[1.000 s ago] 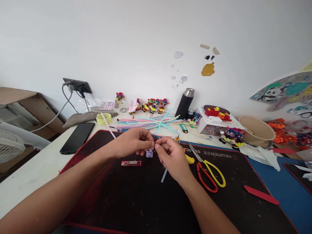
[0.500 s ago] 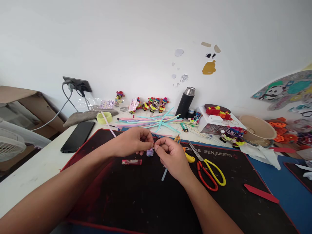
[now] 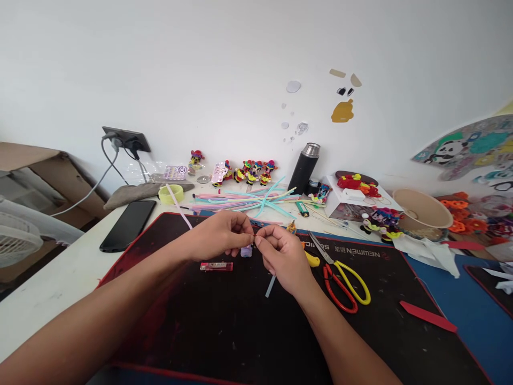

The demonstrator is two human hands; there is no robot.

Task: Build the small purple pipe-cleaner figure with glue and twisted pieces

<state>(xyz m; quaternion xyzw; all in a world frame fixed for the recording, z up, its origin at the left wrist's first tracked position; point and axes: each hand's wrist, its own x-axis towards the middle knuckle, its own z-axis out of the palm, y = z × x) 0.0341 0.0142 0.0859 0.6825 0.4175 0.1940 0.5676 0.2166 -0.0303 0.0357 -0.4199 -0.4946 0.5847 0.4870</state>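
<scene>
Above the dark mat (image 3: 224, 321), my left hand (image 3: 222, 232) and my right hand (image 3: 280, 254) meet with thumbs and forefingers pinched together. Whatever sits between the fingertips is too small to make out. Just below them shows a small purple piece (image 3: 246, 251), partly hidden by the fingers; I cannot tell whether it is held or lies on the mat. A pale strip (image 3: 270, 286) sticks out from under my right hand. Left of it lies a red lighter (image 3: 216, 266). A thin lilac stick (image 3: 179, 207) rises behind my left wrist.
Scissors (image 3: 340, 272) with red and yellow handles lie on the right, near a red strip (image 3: 428, 316). Behind are colourful pipe cleaners (image 3: 240, 199), a black thermos (image 3: 304, 168) and several small figures. A phone (image 3: 127, 225) and yellow ring-shaped roll (image 3: 171, 194) are at left.
Both hands stay nearly in place, fingertips still together. The right fingers have shifted very slightly. The view has moved a little.
</scene>
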